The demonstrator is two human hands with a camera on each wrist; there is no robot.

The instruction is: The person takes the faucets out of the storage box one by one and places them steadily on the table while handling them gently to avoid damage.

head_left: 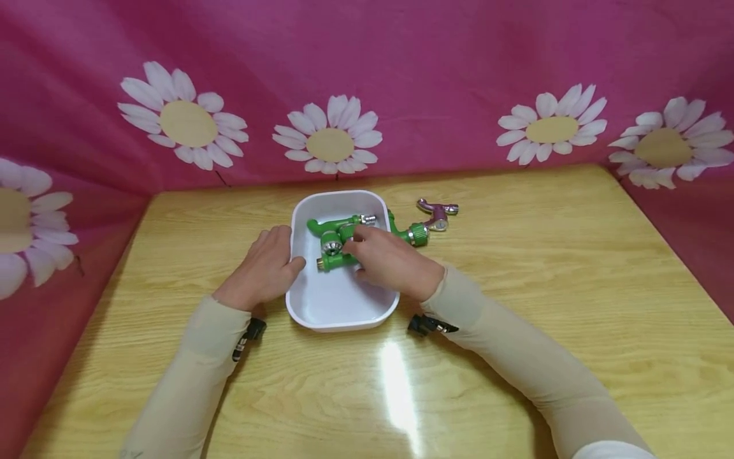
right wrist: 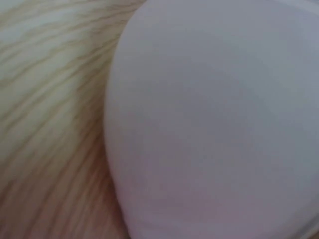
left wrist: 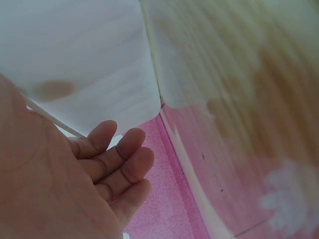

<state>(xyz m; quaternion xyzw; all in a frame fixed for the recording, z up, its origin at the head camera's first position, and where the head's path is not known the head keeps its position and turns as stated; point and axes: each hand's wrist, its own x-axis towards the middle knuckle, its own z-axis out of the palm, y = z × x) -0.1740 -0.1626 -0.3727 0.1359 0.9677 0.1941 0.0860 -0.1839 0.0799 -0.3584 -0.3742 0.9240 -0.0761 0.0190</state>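
Inside the white basin (head_left: 321,299) lie green taps; the upper green tap (head_left: 327,226) has a silver nozzle. My right hand (head_left: 390,258) reaches over the basin's right rim, its curled fingers gripping the lower green tap (head_left: 332,262) with a brass threaded end. The hand hides part of that tap. On the left side, my left hand (head_left: 264,268) holds the basin's rim, thumb over the edge inside and fingers outside. In the left wrist view those fingers (left wrist: 124,162) are loosely bent beside the wall. The right wrist view shows only the basin's outer wall (right wrist: 209,124) and wood.
Right of the basin, another green tap (head_left: 420,234) lies on the wooden table (head_left: 545,287), partly behind my right hand. A purple tap (head_left: 438,213) touches or nearly touches it. A pink cloth (head_left: 430,76) with white flowers stands around the table's back and sides.
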